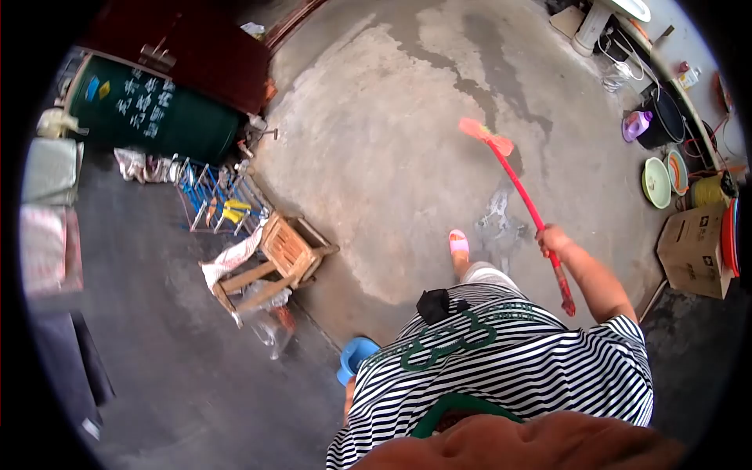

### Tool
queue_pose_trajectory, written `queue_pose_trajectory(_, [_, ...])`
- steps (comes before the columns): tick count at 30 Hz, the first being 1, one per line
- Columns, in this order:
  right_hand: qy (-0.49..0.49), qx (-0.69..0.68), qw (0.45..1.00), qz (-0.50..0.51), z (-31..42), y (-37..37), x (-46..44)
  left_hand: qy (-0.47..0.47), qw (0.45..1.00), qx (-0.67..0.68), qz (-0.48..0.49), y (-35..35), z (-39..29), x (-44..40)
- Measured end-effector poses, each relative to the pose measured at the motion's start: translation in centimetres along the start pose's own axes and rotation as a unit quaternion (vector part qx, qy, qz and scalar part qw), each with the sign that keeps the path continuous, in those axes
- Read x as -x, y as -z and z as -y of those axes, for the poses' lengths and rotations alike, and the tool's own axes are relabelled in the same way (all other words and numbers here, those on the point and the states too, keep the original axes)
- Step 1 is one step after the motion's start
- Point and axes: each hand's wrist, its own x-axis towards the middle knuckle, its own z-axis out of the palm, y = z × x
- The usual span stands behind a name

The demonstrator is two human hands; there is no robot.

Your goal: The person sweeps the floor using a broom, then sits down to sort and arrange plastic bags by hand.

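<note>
My right hand (554, 240) is closed around the red handle of a broom (521, 188). Its pinkish-orange head (486, 136) is over the concrete floor ahead, and the handle's worn end points back towards my striped shirt. On the other side, my left hand (349, 395) shows only as a sliver beside the shirt, its fingers hidden. Right at that hand is a blue plastic scoop-like container (357, 356); whether I grip it cannot be made out. One foot in a pink slipper (459, 241) stands below the broom.
Left are a wooden chair (290, 249), a blue metal rack (211, 196) and a dark green drum (153, 110). To the right stand a cardboard box (693, 252), a green basin (656, 183), a black bucket (663, 121) and a purple bottle (636, 125). Wet streaks mark the concrete floor (376, 157).
</note>
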Motion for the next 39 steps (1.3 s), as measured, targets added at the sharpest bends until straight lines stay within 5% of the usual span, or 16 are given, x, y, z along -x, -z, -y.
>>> queue_pose_trajectory(5, [0.133,0.314,0.922,-0.185,3.6,0.7,-4.0,0.113,0.989,0.048,0.08,7.9,-10.4,-8.4])
queue_pose_trajectory(10, [0.2,0.349,0.885,-0.233,8.6,1.9,-8.7,0.155,0.98,0.087,0.09,14.5,-18.1,-19.3])
queue_pose_trajectory(13, [0.022,0.267,0.942,-0.204,10.0,4.2,-14.7,0.144,0.981,0.063,0.112,16.3,-21.7,-25.8])
queue_pose_trajectory(16, [0.129,0.389,0.862,-0.297,13.3,4.7,-17.5,0.109,0.983,0.028,0.146,19.2,-23.6,-33.8])
queue_pose_trajectory(18, [-0.088,0.245,0.951,-0.164,19.9,4.3,-15.0,0.078,0.984,-0.001,0.16,21.2,-25.1,-39.9])
queue_pose_trajectory(21, [-0.155,0.112,0.967,-0.17,22.0,4.7,-13.3,0.023,0.985,-0.021,0.172,25.3,-29.4,-50.2])
queue_pose_trajectory(22, [-0.135,0.191,0.958,-0.167,25.4,3.1,-11.4,0.005,0.985,-0.009,0.174,27.2,-31.1,-54.1])
queue_pose_trajectory(23, [-0.133,0.177,0.959,-0.176,27.1,2.9,-10.6,0.038,0.977,0.106,0.179,28.6,-33.3,-58.2])
queue_pose_trajectory(25, [-0.151,0.023,0.967,-0.204,30.0,3.5,-8.9,0.17,0.853,0.465,0.164,32.9,-40.8,-66.0])
queue_pose_trajectory(26, [-0.156,-0.019,0.964,-0.214,31.1,3.8,-8.9,0.171,0.846,0.484,0.144,35.5,-46.0,-70.1])
queue_pose_trajectory(28, [-0.167,-0.036,0.957,-0.236,32.1,4.9,-9.7,0.148,0.899,0.401,0.092,40.6,-57.2,-76.0])
queue_pose_trajectory(31, [-0.183,0.036,0.942,-0.279,38.6,5.9,-11.6,0.09,0.91,0.394,0.089,43.8,-65.7,-84.7])
queue_pose_trajectory(36, [-0.157,-0.032,0.947,-0.279,48.9,10.0,-19.2,0.075,0.919,0.359,0.141,43.2,-71.8,-93.1])
queue_pose_trajectory(39, [-0.129,-0.078,0.953,-0.263,55.9,13.0,-24.9,-0.231,0.948,-0.009,0.217,37.2,-63.0,-99.0])
